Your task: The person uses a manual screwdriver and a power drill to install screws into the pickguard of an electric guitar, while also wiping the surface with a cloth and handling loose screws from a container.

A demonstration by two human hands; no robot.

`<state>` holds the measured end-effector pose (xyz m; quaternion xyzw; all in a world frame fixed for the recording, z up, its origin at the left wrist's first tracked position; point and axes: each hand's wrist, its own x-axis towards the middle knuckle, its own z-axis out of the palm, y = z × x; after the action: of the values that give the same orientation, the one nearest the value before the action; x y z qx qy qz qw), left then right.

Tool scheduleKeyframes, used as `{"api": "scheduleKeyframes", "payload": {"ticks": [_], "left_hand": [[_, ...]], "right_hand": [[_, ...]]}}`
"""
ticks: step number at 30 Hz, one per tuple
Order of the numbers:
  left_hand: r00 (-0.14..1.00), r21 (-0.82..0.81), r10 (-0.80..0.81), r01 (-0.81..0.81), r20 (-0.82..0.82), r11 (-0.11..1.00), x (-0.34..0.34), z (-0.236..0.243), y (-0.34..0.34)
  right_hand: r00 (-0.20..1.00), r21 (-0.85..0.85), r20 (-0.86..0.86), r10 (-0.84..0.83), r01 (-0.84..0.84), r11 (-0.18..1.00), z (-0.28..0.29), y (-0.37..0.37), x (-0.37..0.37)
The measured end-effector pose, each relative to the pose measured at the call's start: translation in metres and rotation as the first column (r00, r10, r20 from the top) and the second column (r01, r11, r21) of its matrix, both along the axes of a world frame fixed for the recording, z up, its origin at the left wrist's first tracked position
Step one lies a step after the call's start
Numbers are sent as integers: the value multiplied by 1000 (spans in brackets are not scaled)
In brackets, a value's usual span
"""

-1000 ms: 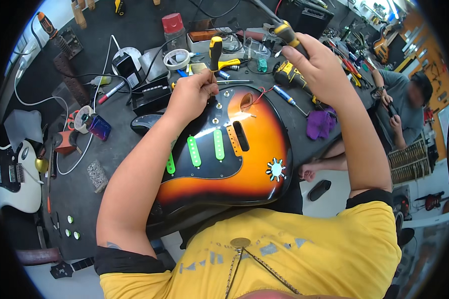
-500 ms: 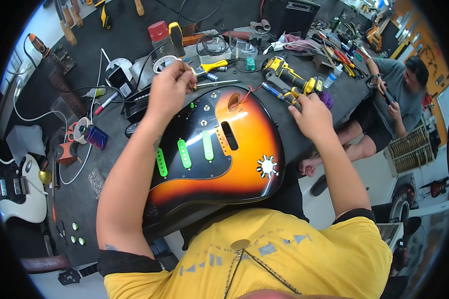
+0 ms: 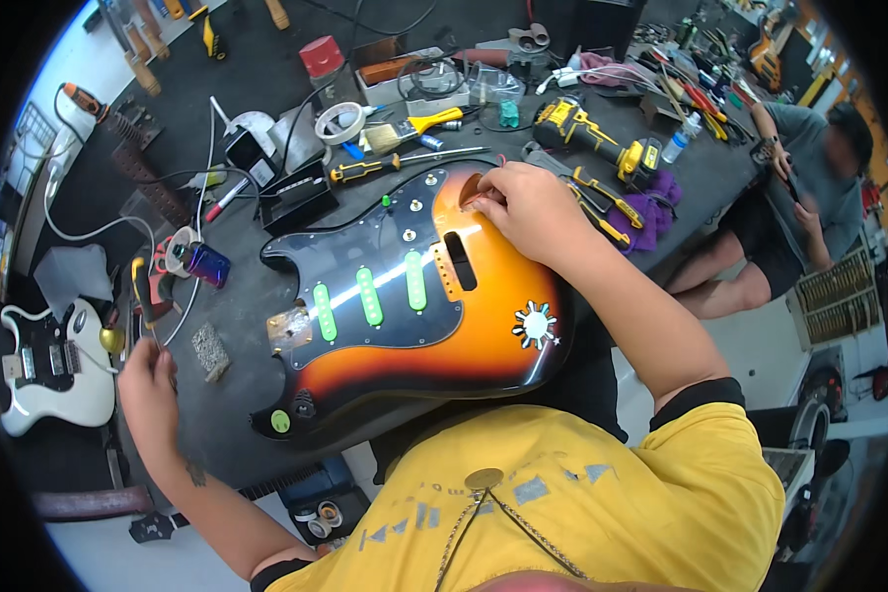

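Observation:
A sunburst electric guitar body (image 3: 508, 335) with a black pickguard (image 3: 405, 321) and green pickups (image 3: 369, 296) lies in front of me. My right hand (image 3: 528, 209) is at the oval hole near its upper right edge, fingertips pressed together; what they hold is hidden. Out to the left, my left hand (image 3: 150, 387) is closed around the shaft of a screwdriver (image 3: 141, 286), whose yellow-and-black handle points away from me. Another yellow-and-black screwdriver (image 3: 365, 170) lies beyond the body.
Pliers (image 3: 597, 205), a purple cloth (image 3: 651, 215) and a yellow cordless drill (image 3: 592, 133) lie past my right hand. Tape (image 3: 340, 123) and a brush (image 3: 405, 131) are at the back. A white guitar body (image 3: 74, 390) lies far left. A person (image 3: 809, 187) sits at right.
My left hand has swung from above the guitar to the far left with the screwdriver. My right hand has moved left from the pliers to the oval hole.

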<state>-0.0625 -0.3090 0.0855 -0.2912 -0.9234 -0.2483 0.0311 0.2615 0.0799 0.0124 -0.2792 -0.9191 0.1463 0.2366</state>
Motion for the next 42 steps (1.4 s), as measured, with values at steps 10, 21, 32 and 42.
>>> {"api": "scheduleKeyframes", "payload": {"ticks": [10, 21, 32, 42], "left_hand": [[959, -100, 261, -250, 108, 963, -10, -65, -65], [945, -416, 285, -328, -163, 848, -22, -86, -67], [930, -246, 329, -361, -162, 900, -19, -107, -77], [916, -47, 315, -336, -247, 941, -18, -143, -89]], "right_hand": [[990, -157, 128, 64, -43, 987, 12, 12, -9], [922, 33, 359, 148, -172, 985, 16, 39, -20], [732, 24, 663, -155, 186, 982, 42, 17, -72], [805, 120, 463, -370, 357, 926, 4, 10, -68]]}}
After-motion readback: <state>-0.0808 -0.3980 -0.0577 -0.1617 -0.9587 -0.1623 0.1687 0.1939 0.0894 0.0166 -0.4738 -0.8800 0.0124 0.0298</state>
